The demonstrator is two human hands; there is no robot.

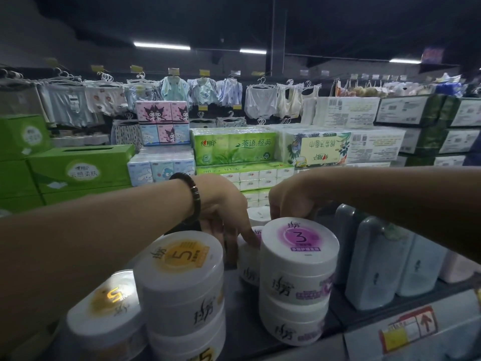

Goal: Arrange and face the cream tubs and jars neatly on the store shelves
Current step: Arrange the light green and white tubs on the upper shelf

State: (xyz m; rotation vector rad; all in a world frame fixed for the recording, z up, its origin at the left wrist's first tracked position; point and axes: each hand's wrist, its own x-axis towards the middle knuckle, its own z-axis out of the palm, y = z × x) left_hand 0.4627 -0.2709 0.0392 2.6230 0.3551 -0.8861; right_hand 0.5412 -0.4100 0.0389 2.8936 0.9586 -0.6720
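Observation:
White cream tubs stand stacked on the shelf (338,316). A yellow "5" stack (182,282) is at centre left, with another yellow-lid tub (104,313) in front of it. A purple "3" stack (299,267) is at centre right. Behind and between the stacks sits a smaller purple-label tub (247,267). My left hand (223,217), with a dark bead bracelet on its wrist, reaches down with straight fingers; the index finger lies on that tub's lid and the others run down its left side. My right hand (291,199) hangs at the far rim of the top purple tub, fingertips hidden behind it.
Grey-white bottles (374,261) stand in rows right of the purple stack. A price tag (408,329) is on the shelf's front edge. One more white tub (259,213) sits further back. Beyond the shelf are tissue packs (234,147), green boxes (78,168) and hanging clothes.

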